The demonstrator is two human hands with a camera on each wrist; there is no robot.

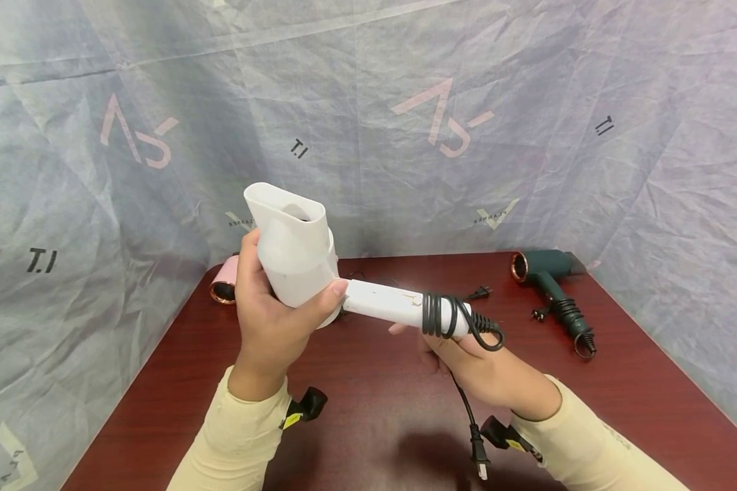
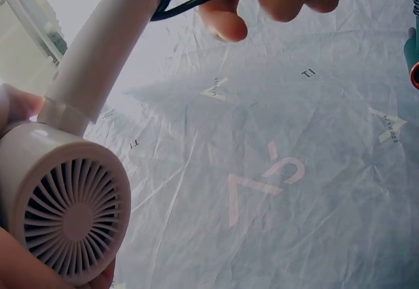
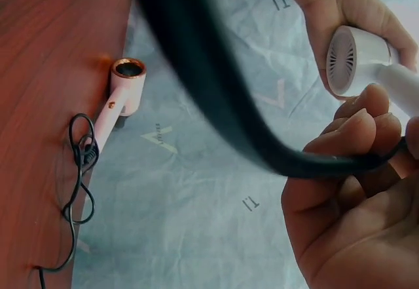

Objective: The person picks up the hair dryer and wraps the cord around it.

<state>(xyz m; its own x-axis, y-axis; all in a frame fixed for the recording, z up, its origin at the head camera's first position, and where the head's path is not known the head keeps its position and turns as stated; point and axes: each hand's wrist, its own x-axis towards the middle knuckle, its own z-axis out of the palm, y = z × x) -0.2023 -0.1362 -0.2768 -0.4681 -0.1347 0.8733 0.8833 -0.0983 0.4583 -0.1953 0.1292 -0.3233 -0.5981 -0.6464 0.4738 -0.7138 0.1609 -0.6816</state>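
A white hair dryer (image 1: 295, 266) is held up above the table, its flattened nozzle (image 1: 285, 201) pointing upward. My left hand (image 1: 267, 334) grips its barrel, thumb near the joint with the handle (image 1: 383, 303). The round slotted grille (image 2: 77, 229) faces the camera in the left wrist view. Several turns of black cord (image 1: 440, 316) wrap the lower handle. Beneath that end is my right hand (image 1: 488, 372); in the right wrist view its curled fingers hold a loose stretch of cord (image 3: 245, 128). The cord's plug (image 1: 478, 447) dangles below.
A dark green hair dryer (image 1: 549, 276) with wrapped cord lies on the red-brown table (image 1: 356, 409) at the right. Behind my left hand is a pink hair dryer (image 1: 226, 278), its loose cord (image 3: 82, 191) on the table. Another plug (image 1: 480, 292) lies farther back. Grey fabric (image 1: 368, 136) hangs around the table.
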